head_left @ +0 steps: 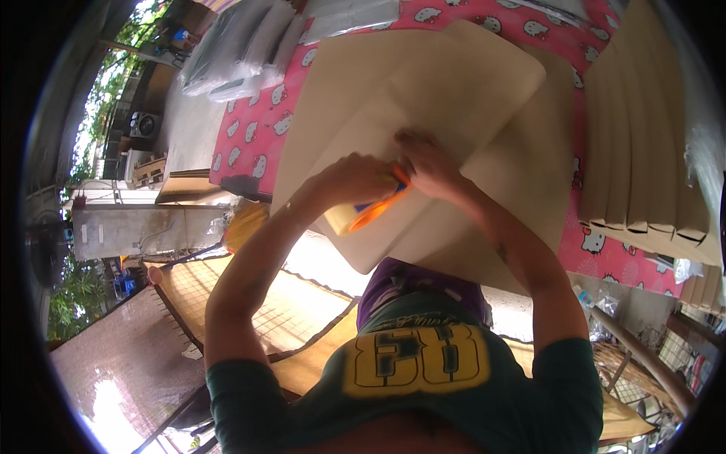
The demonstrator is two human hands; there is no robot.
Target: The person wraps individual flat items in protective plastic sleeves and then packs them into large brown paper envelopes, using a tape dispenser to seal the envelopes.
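Note:
My left hand (358,180) is closed round a tape dispenser with an orange frame (380,211) and some blue on it. A wide, pale yellowish roll of tape (338,220) shows below that hand. Close against the dispenser's far end is my right hand (429,163), its fingers curled and a little blurred; what they grip is hidden. Both hands are over a flat brown cardboard sheet (446,83) with rounded corners, which lies at a slant on other brown sheets (522,181).
A pink cover with white cat faces (253,132) lies beneath the cardboard. Folded long brown cardboard pieces (635,136) stand in a row at the right. Plastic-wrapped stacks (238,45) sit at the far left. A yellow broom (246,225) is beside my left arm.

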